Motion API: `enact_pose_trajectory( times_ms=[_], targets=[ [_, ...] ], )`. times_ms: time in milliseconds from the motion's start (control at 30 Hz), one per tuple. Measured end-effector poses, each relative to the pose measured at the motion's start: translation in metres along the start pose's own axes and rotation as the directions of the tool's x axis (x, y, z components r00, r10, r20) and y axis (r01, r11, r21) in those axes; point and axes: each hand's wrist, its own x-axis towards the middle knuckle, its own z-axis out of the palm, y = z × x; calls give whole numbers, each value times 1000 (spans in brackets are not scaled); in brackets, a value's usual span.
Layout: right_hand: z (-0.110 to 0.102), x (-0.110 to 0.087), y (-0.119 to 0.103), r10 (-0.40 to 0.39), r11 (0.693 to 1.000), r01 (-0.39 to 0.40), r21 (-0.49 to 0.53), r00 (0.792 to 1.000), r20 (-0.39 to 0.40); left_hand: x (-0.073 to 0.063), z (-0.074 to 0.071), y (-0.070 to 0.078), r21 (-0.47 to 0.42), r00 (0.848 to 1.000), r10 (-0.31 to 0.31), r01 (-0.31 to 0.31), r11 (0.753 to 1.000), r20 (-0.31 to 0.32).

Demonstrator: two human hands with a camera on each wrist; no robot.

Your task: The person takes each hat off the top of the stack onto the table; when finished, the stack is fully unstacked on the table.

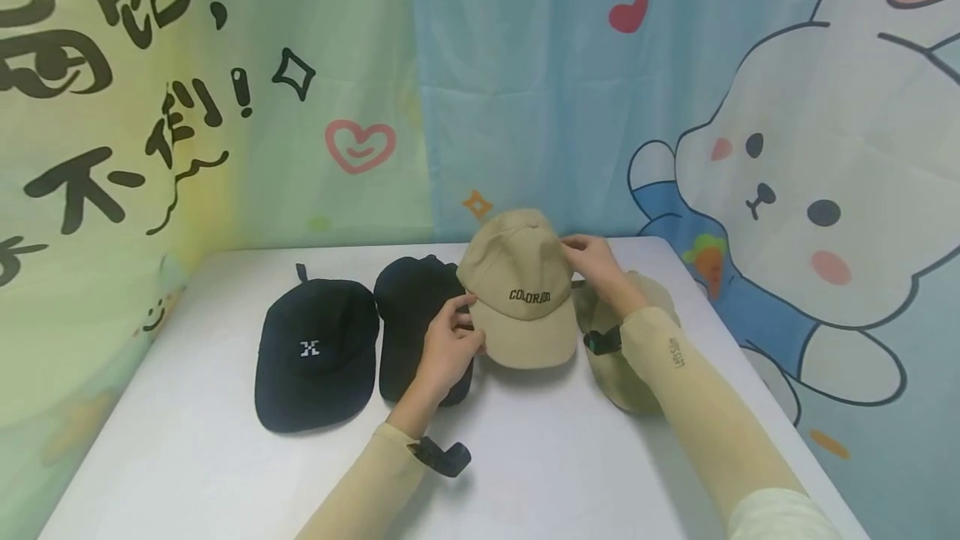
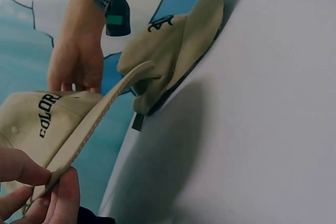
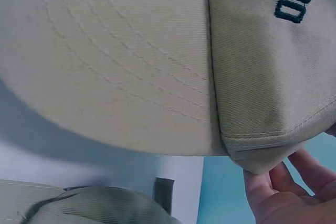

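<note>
A beige baseball cap (image 1: 525, 273) with dark COLORADO lettering is held between both hands, its brim toward the near side. My left hand (image 1: 452, 348) pinches the brim's left corner; in the left wrist view its thumb and fingers (image 2: 67, 195) close on that edge. My right hand (image 1: 596, 265) grips the crown's right edge, and in the right wrist view its fingers (image 3: 262, 192) curl under the rim. The cap's brim (image 2: 100, 114) stands above the white table, with a shadow beneath. Behind my right forearm lies an olive-green cap (image 1: 626, 373), partly hidden.
A black cap with a white emblem (image 1: 318, 357) lies at the left of the white table (image 1: 540, 457). Beside it, a second black cap (image 1: 408, 323) is partly covered by my left hand. A printed curtain (image 1: 510, 90) hangs behind the table's far edge.
</note>
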Motion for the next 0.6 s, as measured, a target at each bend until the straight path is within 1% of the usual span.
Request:
enact_pose_trajectory(
  times_ms=[167,400,500,600],
  targets=[
    [2,0,7,22,1000,-22,3,1000,-2,0,2,-4,6,1000,-4,4,1000,5],
    [2,2,17,72,997,-72,16,997,-7,-1,4,-8,53,999,2,-4,999,35],
    [1,3,21,73,997,-73,-6,997,-7,-2,6,-9,66,999,-2,-1,998,47],
    [1,3,26,57,998,-57,-34,998,-12,-2,7,-11,88,998,4,-9,996,57]
  ],
)
